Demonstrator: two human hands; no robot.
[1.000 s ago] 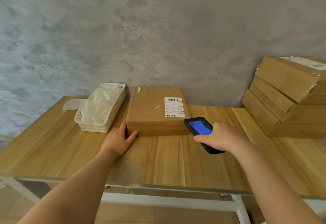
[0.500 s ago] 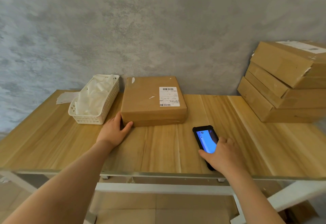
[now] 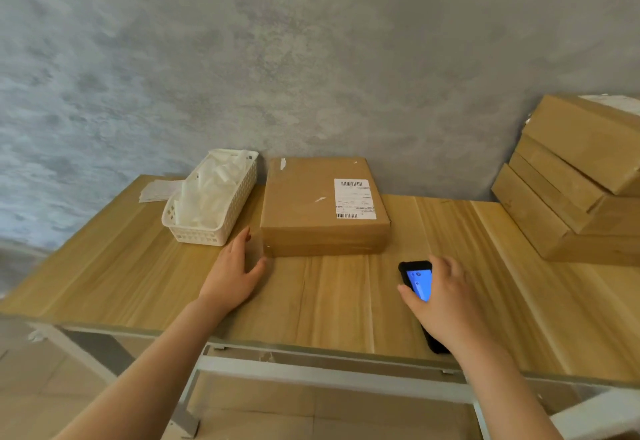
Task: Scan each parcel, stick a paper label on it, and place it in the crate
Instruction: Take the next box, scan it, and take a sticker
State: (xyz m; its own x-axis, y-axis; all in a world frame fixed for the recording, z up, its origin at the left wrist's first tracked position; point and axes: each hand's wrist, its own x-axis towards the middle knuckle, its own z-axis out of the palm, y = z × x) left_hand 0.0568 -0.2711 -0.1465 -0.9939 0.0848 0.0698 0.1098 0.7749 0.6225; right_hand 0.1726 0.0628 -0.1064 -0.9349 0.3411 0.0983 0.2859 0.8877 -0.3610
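Parcel beside left hand; right hand apparently grips scanner.

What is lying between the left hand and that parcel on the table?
Nothing visible. The left hand rests open on the bare table right at the parcel's near-left corner; the white basket sits off to the side.

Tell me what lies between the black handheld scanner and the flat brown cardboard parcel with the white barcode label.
Nothing: the head view shows only bare wooden tabletop between the black handheld scanner and the brown cardboard parcel.
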